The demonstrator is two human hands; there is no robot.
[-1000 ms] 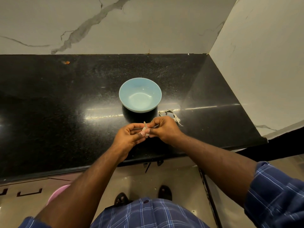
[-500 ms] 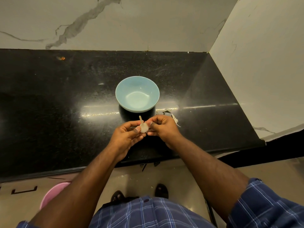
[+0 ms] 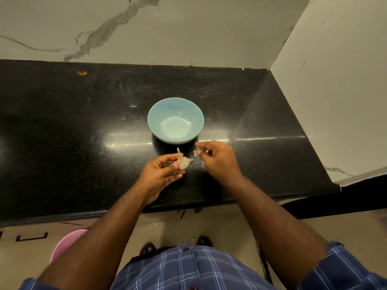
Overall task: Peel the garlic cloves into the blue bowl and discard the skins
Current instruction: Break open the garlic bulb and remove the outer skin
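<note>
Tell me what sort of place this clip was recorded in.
Most likely a home kitchen corner: a polished black granite countertop meets marble-veined wall tiles, a blue bowl stands on it, and the left hand holds a garlic clove.

One blue bowl (image 3: 175, 120) on the worktop (image 3: 62, 132). One garlic bulb (image 3: 182, 162). Two hands. A few skin scraps (image 3: 195, 153). One pink tub (image 3: 65, 243) on the floor.

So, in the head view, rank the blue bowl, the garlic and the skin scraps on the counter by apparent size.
1. bowl, clearly largest.
2. garlic, pinched in the left hand.
3. skin scraps, each smaller than the garlic.
All lie at similar distance, so the order looks safe.
</note>
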